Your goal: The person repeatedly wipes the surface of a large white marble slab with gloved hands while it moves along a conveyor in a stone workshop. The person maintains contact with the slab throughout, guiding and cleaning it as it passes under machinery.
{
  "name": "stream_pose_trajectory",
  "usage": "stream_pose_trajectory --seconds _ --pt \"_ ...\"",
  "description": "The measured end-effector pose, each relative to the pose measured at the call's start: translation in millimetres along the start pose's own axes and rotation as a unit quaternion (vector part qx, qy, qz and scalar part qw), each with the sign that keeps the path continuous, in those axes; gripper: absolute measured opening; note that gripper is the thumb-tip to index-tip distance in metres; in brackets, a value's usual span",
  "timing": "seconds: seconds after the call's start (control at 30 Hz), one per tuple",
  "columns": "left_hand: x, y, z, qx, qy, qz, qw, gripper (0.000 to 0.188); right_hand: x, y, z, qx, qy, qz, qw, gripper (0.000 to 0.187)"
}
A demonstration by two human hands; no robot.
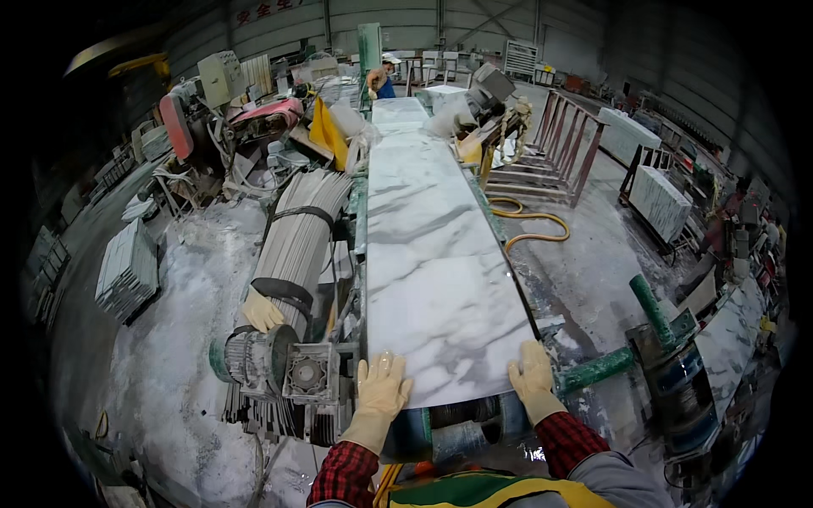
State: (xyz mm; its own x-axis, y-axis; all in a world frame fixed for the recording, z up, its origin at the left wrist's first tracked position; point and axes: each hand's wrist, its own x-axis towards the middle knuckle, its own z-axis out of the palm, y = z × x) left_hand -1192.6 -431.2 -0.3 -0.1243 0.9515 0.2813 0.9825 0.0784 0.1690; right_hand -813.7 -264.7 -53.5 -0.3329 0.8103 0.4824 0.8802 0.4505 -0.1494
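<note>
Veined slab under left hand and right hand, each grip uncurled; red wall lettering beyond

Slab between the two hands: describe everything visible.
The slab is white with grey, mostly slanting veins, smooth, faintly glossy and marble-like. It lies flat, stretching lengthwise away from the person, alongside green framing. The gloved left hand and right hand touch its near corners. Whether it is one piece along the whole length, I cannot tell.

Conveyor runs ahead; veined slab lies atop.
</note>
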Motion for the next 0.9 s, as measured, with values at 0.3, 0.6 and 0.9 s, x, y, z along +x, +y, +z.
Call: stream_pose_trajectory --seconds 0.3,0.6,0.9 --pt "29.7 -2.6 18.4 0.026 0.031 -0.010 0.999 0.058 -29.0 -9.8 -53.8 0.044 -0.009 -0.021 0.999 0.053" --pt "29.3 5.1 19.3 0.001 0.023 -0.017 1.000 0.055 -54.2 -13.6 -77.5 0.050 0.021 -0.006 0.999 0.048" --pt "22.1 3.1 21.4 0.011 0.033 0.000 0.999 0.050 -61.9 -21.9 -85.1 0.053 0.011 0.029 0.998 0.046"
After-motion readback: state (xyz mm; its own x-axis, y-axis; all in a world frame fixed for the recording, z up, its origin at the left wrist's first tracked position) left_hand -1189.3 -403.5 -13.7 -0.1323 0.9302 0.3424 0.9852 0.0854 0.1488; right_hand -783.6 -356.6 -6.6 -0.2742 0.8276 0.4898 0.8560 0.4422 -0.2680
